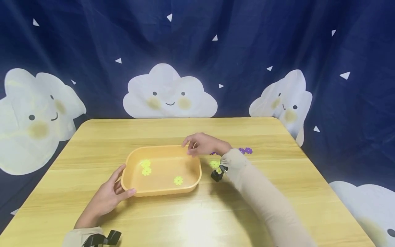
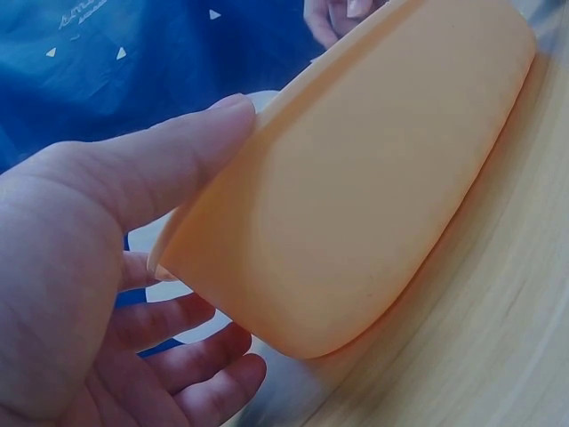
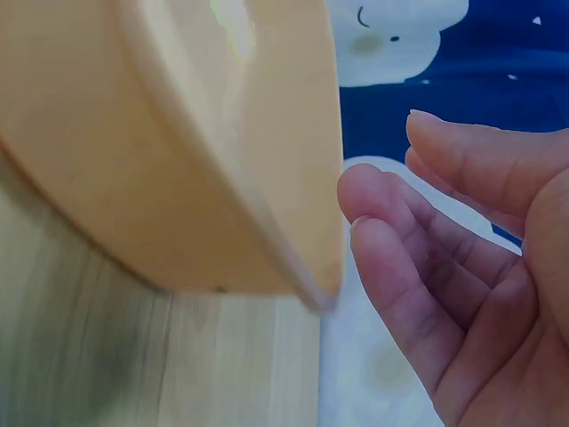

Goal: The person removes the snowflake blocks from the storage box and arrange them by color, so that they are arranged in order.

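Note:
An orange plastic basin (image 1: 163, 192) sits on the table, with yellow flower-shaped pieces (image 1: 146, 171) inside toward its left end and one more yellow flower piece (image 1: 178, 180) near its front right. My left hand (image 1: 106, 197) grips the basin's left end; in the left wrist view the thumb lies along the rim and the fingers are around the outer wall. Over the far right corner of the basin is my right hand (image 1: 203, 144), its fingers loosely bent. In the right wrist view, thumb and fingers stand apart with nothing between them, close beside the basin's rim (image 3: 267, 231).
Right of the basin lies a yellow flower piece (image 1: 214, 164), with purple flower pieces (image 1: 248, 151) farther right and others partly hidden behind my right wrist. The wooden table (image 1: 191, 226) ends at a dark blue curtain (image 1: 197, 41) with cloud prints.

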### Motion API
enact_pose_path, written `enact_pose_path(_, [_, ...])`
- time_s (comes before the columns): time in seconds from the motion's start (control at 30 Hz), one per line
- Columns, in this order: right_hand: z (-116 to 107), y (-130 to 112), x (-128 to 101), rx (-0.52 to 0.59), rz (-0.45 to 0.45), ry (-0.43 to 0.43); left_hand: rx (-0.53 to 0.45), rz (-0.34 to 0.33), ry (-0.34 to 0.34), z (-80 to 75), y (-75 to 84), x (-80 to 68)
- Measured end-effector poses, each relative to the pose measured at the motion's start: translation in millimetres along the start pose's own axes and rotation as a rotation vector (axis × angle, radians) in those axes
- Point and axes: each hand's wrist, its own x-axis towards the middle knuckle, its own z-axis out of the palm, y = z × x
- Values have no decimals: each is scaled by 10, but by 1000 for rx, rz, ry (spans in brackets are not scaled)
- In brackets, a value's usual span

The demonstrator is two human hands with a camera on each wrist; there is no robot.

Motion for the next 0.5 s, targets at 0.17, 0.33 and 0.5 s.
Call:
enact_pose_path(0.17, [81, -47, 141, 1, -30, -48, 16, -7, 4, 1, -1, -4])
enact_pose_path(0.33, [129, -121, 285, -56, -51, -88, 22, -6, 5, 0, 0, -6])
enact_pose_path(0.5, [163, -190, 391, -66, -46, -120, 30, -5, 7, -3, -5, 6])
